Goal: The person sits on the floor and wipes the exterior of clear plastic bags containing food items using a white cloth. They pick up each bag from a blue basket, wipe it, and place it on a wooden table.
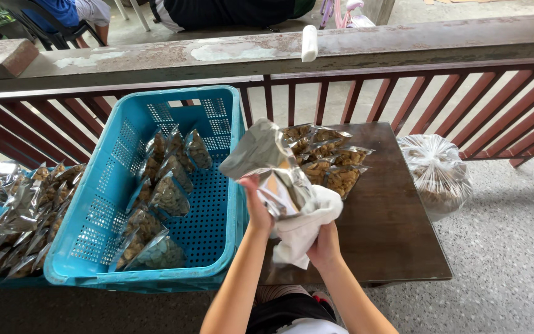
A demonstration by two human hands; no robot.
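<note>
Blue crate (pixel 106 204) sitting left of hands, holding shiny snack bags (pixel 168 195). Left hand (pixel 258 207) gripping silver bag (pixel 273 167) up high. Right hand (pixel 326 244) closing around white cloth (pixel 307 226), pressing it against bag.

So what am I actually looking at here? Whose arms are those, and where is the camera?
There is no machine here: a person wears a camera on the head, and it looks down at their own two bare arms. The left hand grips a silver foil pouch, and the right hand presses a white cloth against it. In front stands a dark wooden table with a small stack of clear snack packets. To the left is a blue plastic crate with more such packets leaning in rows inside, and further left another pile of them. A knotted clear bag rests beside the table on the right. Behind runs a red-brown railing.
</note>
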